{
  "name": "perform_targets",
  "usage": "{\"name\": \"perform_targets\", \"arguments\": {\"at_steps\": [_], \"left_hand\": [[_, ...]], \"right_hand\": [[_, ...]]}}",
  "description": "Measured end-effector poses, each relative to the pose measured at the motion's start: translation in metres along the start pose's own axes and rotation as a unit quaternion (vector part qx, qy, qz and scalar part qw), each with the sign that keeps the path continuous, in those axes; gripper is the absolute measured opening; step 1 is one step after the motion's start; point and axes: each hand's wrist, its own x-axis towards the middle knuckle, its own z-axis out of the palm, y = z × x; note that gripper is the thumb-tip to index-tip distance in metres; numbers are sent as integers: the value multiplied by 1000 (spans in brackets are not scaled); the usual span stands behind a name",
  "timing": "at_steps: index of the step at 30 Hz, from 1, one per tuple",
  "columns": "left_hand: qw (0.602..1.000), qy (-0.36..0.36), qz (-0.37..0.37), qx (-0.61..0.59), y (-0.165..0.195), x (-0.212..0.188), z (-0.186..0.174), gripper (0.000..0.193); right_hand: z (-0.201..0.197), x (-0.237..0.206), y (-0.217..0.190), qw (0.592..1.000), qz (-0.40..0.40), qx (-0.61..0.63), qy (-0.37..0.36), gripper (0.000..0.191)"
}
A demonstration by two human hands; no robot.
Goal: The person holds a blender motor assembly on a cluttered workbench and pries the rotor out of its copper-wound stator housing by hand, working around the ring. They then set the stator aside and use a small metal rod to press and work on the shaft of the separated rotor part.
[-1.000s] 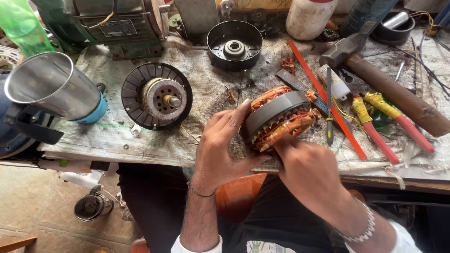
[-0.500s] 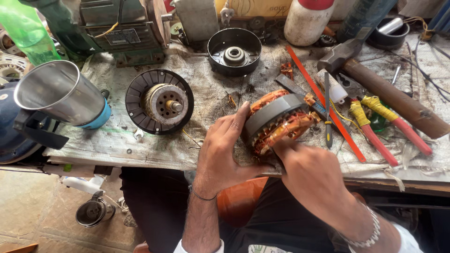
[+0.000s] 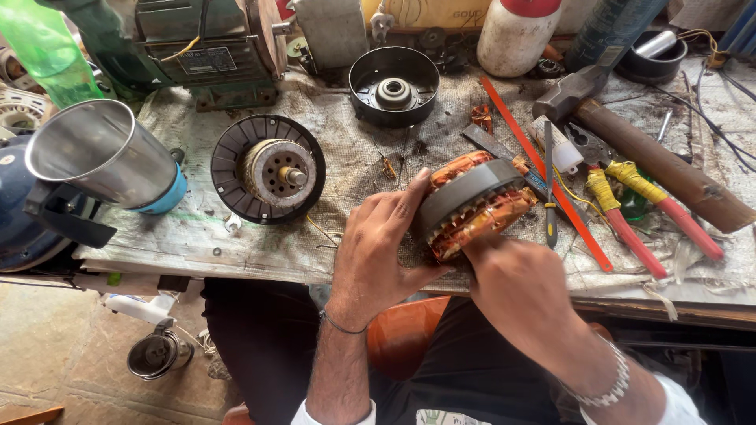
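Left hand [image 3: 378, 252] clasps the copper-wound stator [image 3: 471, 206] with curled fingers; right hand [image 3: 520, 287] grips its lower edge.

stator [image 3: 472, 206] now tilted a little flatter, right hand [image 3: 520, 287] slid closer under stator, left hand [image 3: 378, 252] thumb raised higher on stator

On your bench's left edge lies a steel jar [image 3: 106, 161], a finned rotor disc [image 3: 272, 169] beside it. A black end cap [image 3: 394, 85] sits near the back edge; a hammer [image 3: 638, 145] and yellow-red pliers [image 3: 630, 205] lie rightward.
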Motion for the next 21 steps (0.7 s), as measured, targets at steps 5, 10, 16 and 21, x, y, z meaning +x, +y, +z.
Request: {"name": "perform_targets", "arguments": {"at_steps": [5, 10, 16, 21], "left_hand": [[1000, 13, -11, 0, 2, 2, 0, 129], [1000, 10, -16, 1, 2, 0, 1, 125], [1000, 26, 4, 2, 0, 0, 3, 120], [1000, 1, -20, -7, 1, 0, 1, 123]], "right_hand": [[1, 1, 1, 1000, 1, 14, 9, 24], [2, -2, 4, 1000, 13, 21, -12, 27], [1, -1, 4, 1000, 21, 4, -22, 35], [0, 3, 0, 998, -14, 32, 56, 23]]}}
